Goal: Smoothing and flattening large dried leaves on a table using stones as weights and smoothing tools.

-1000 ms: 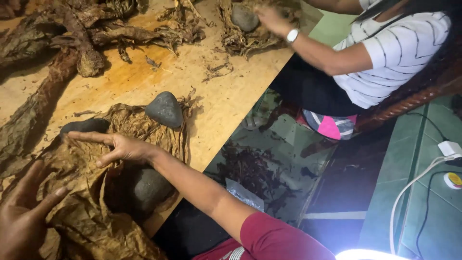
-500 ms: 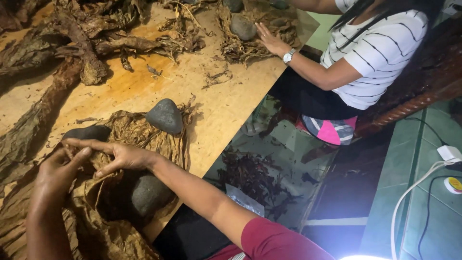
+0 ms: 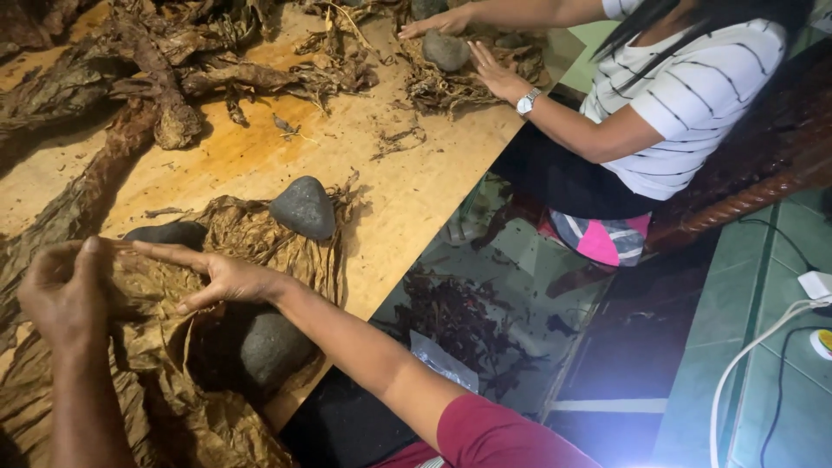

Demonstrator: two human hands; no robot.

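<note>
Dried brown leaf [image 3: 147, 286] pinched by left hand [image 3: 65, 290] and right hand [image 3: 212, 279]; grey stone [image 3: 302, 208] lain just beyond right hand.

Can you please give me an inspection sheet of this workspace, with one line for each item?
Surface: wooden table, bare in the middle, stained orange-brown.
Job's things: large dried brown leaf, spread at the near edge.
Clutter: three grey stones on or beside the leaves; twisted leaf bundles at the far side; leaf scraps on the floor.
Hands: left hand and right hand both pinch the leaf, fingers bent.
Cables: white cable and a dark one on the green tiles.
Surroundings: a second person in a striped shirt, sitting, hands on another leaf pile.
</note>
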